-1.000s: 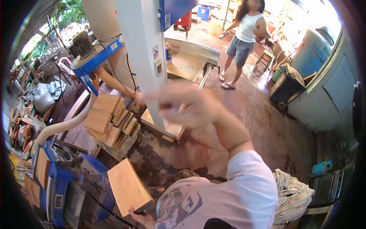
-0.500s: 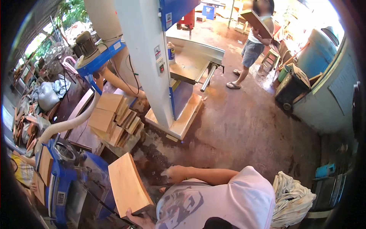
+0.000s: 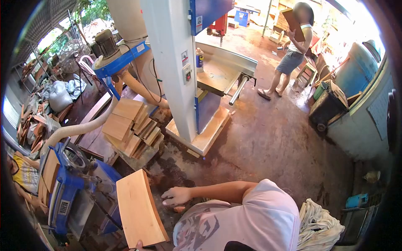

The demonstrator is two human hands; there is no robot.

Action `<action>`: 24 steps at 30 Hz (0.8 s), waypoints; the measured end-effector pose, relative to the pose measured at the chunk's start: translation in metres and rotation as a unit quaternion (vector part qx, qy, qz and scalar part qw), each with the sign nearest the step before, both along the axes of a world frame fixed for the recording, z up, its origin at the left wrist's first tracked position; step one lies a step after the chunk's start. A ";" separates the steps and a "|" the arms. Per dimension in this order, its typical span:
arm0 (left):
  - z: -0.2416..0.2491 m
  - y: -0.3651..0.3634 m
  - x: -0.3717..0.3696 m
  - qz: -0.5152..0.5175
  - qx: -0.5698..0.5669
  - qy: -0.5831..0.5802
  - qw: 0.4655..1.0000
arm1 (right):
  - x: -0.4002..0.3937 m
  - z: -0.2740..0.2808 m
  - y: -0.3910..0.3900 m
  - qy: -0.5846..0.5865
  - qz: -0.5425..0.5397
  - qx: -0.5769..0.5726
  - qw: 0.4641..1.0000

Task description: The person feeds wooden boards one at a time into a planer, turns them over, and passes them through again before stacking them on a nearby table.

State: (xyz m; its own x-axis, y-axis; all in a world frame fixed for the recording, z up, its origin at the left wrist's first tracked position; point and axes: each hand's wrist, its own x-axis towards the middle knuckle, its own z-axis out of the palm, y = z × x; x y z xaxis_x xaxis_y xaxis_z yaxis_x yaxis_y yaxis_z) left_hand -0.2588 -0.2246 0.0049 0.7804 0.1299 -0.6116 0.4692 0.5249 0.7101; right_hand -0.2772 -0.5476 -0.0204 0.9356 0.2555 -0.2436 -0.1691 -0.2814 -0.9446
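Note:
A pale wooden board point(image 3: 138, 209) with smooth faces stands tilted at the lower left of the head view. My left hand point(image 3: 140, 246) grips its bottom end; only the thumb and a bit of the hand show at the frame's lower edge. My right hand point(image 3: 176, 195) is just beyond the board's right edge, a small gap between them. Its fingers are loosely bent and apart, holding nothing. Behind the board is a blue planer-like machine point(image 3: 63, 205).
Several wooden blocks are stacked in a pile point(image 3: 130, 125) beside a white bandsaw point(image 3: 171, 62). A ribbed hose point(image 3: 83, 129) runs to the blue machine. One person point(image 3: 25, 171) is at that machine; another point(image 3: 291, 50) stands far right with a board. Cloth point(image 3: 318, 221) lies at right.
My right hand has moved left toward the board and its fingers have extended. The board has shifted slightly left in view. The far person has raised their board and turned.

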 end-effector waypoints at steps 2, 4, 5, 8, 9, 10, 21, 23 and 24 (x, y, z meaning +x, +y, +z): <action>-0.007 0.008 0.003 0.003 0.011 -0.017 1.000 | 0.005 0.021 0.009 0.004 0.007 0.045 0.999; -0.014 0.017 0.009 0.006 0.021 -0.039 0.999 | 0.008 0.032 0.020 0.114 -0.033 0.177 0.977; -0.020 0.023 0.011 0.008 0.023 -0.053 0.998 | 0.010 0.035 0.025 0.167 -0.053 0.240 0.955; 0.015 0.003 0.008 0.013 0.005 -0.043 0.999 | 0.023 0.042 0.034 0.147 -0.051 0.200 0.967; 0.031 -0.009 0.011 0.014 -0.006 -0.034 0.999 | 0.028 0.048 0.025 0.031 -0.071 0.152 0.985; 0.033 -0.009 0.016 -0.005 -0.028 -0.057 0.998 | 0.032 0.058 0.015 -0.044 -0.101 0.114 0.987; 0.007 0.015 0.055 -0.053 -0.169 -0.222 0.959 | -0.019 0.423 -0.144 -0.774 -0.346 -0.238 0.474; 0.009 0.031 0.051 -0.057 -0.189 -0.190 0.962 | 0.004 0.406 -0.126 -0.730 -0.343 -0.229 0.545; 0.015 0.031 0.048 -0.037 -0.204 -0.190 0.960 | 0.024 0.381 -0.113 -0.667 -0.343 -0.202 0.630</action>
